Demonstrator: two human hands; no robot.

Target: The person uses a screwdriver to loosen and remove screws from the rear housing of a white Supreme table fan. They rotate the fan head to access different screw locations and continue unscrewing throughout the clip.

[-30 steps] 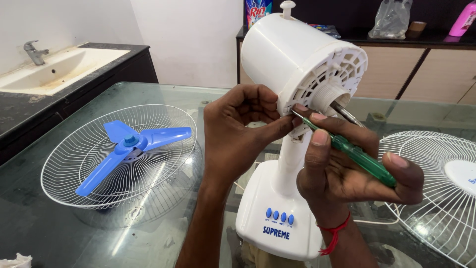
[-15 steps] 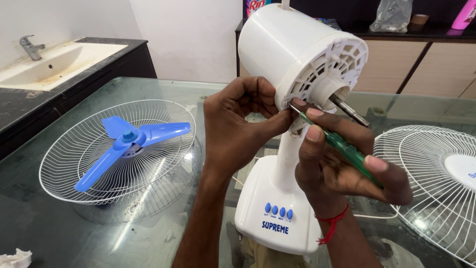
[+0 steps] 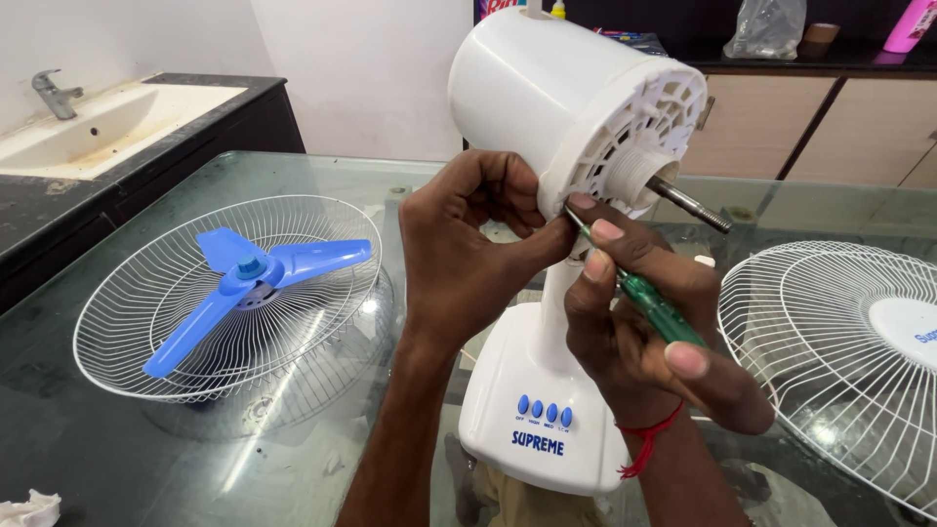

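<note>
White plastic makes up most of what sits at the middle of the glass table (image 3: 195, 478): a fan body (image 3: 547, 390) stripped of its guards, with the round motor housing (image 3: 556, 98) on top and a bare metal shaft (image 3: 688, 203) poking out to the right. The right hand (image 3: 654, 332) is wrapped around a green-handled screwdriver (image 3: 649, 303), fingers closed on the handle, with the tip aimed up at the lower front edge of the housing, just below the slotted face. The left hand (image 3: 468, 254) is curled against the same spot, thumb and fingertips pinched narrow beside the tip (whether they hold a screw is too small to tell). To the left lies a wire guard (image 3: 127, 322) with the blue blade (image 3: 254, 278) resting inside it; a second guard (image 3: 830, 342) lies to the right, partly out of view. A sink (image 3: 107, 122) with a tap sits at the far left, and cabinets (image 3: 781, 127) run along the far side. The likely trouble is the tip slipping off the plastic and jabbing the left fingers, since they crowd right against it. The tall body could also tip if pushed sideways, and a small loosened part could drop and roll across the smooth glass.
</note>
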